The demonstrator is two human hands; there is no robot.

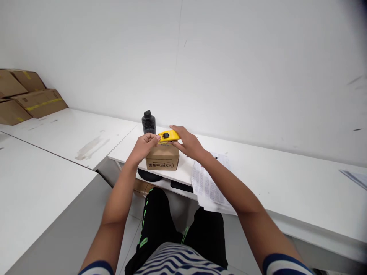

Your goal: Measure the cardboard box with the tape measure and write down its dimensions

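A yellow utility knife [172,135] with a black slider lies between both hands, level above a small brown cardboard box [162,157]. My right hand [187,143] is closed round the knife's right end, thumb below and fingers above. At its left end, my left hand [143,148] pinches with thumb and forefinger; whether a blade shows there is too small to make out. The box stands on the white table close to its front edge, with dark printing on the side facing me. Its top is partly hidden by the hands and the knife.
A black bottle [148,123] stands behind the box, near the wall. Printed papers [210,185] hang over the table's front edge under my right forearm. Several taped cartons [41,102] are stacked far left. Below the tabletop is a shelf with dark items.
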